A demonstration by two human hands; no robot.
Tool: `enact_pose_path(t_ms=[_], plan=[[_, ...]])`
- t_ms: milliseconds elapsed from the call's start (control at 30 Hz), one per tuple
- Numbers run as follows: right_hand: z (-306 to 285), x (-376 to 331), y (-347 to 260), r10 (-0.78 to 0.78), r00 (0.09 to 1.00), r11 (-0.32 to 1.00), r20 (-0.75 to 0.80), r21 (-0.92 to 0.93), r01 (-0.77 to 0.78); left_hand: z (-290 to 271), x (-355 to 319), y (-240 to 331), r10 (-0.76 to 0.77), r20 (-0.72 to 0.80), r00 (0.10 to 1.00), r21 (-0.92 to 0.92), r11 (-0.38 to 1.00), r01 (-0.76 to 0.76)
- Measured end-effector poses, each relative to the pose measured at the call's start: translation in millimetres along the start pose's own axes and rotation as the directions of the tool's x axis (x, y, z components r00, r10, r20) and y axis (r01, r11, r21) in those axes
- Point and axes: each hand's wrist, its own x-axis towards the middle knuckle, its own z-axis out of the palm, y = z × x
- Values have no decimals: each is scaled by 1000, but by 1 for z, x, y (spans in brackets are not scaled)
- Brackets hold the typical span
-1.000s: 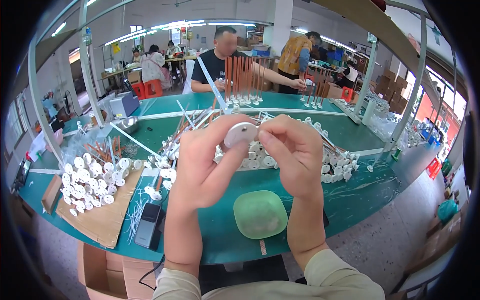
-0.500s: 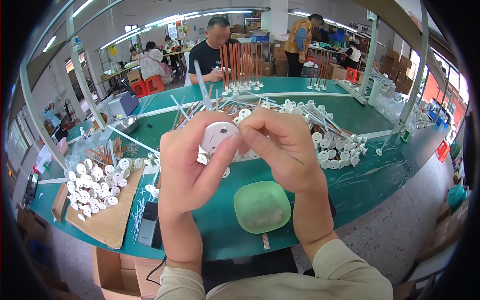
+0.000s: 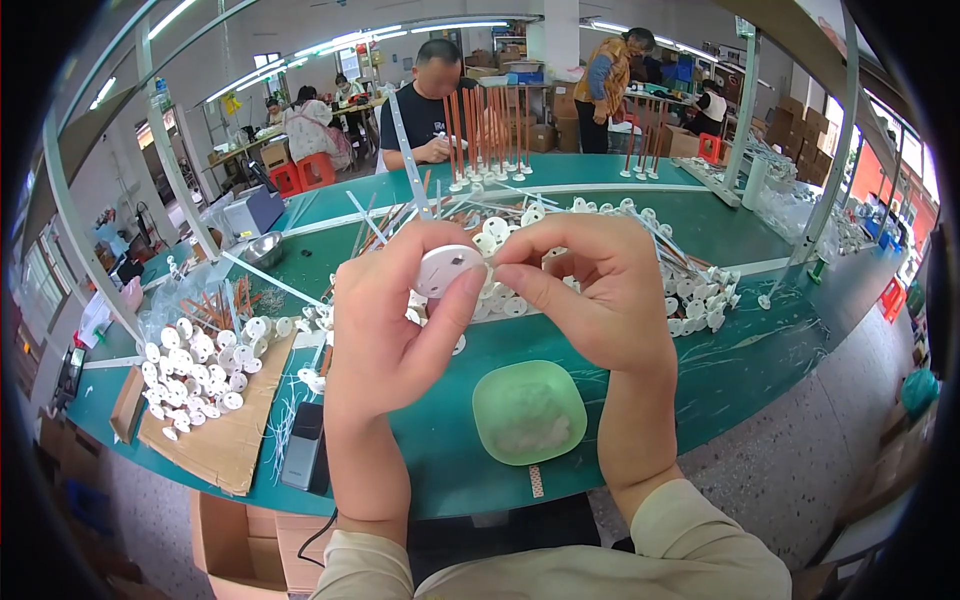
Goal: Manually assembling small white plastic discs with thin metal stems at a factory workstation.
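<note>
Between its thumb and curled fingers, my left hand (image 3: 375, 340) grips a round white disc (image 3: 440, 273) with small slots and a dark square patch. A long pale strip with evenly spaced marks (image 3: 409, 150) rises from behind that hand and appears joined to the disc. My right hand (image 3: 610, 300) is closed in a pinch by the disc's right edge; whatever lies between its fingertips is too small to make out. Under the hands, a light green bowl (image 3: 481, 425) holds a whitish, blurry mass.
White discs with rods are heaped behind my hands (image 3: 690, 305); another pile (image 3: 195, 370) lies on cardboard (image 3: 245, 440) at the left. A grey phone-sized device (image 3: 305, 450) rests near the front edge. Across the green table (image 3: 700, 385), a person sits behind upright brown rods (image 3: 490, 130).
My right hand has drawn slightly to the right, away from the disc's face. The disc has tilted and looks narrower. The whole view has shifted a little.
</note>
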Motion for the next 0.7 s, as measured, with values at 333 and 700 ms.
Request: enact_pose_path(t_ms=[333, 700], plan=[[-2, -2, -8, -89, 996, 964, -22, -253, 81, -2, -2, -6, 63, 56, 996, 95, 993, -68], [39, -2, 2, -431, 845, 861, -318, -426, 279, 28, -5, -8, 99, -212, 972, 271, 962, -39]])
